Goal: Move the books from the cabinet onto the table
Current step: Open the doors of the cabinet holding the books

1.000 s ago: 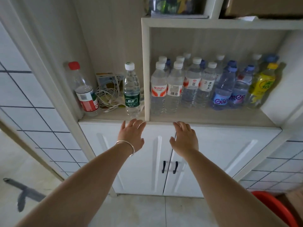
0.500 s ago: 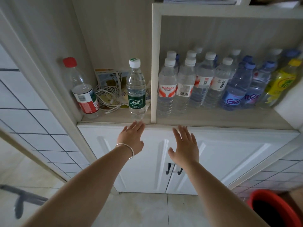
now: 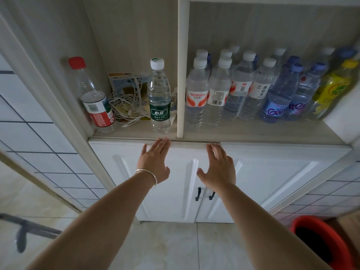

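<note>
My view has dropped since a moment ago; my left hand and right hand now hover spread, holding nothing, above the closed cabinet doors. Beyond, bottles fill the shelf. No books show; probably behind the doors.

Cabinet doors shut — block access; bottles crowd shelf; floor below free.

Pale tiled floor; white tiled wall left; red bin right; dim, soft light.
</note>
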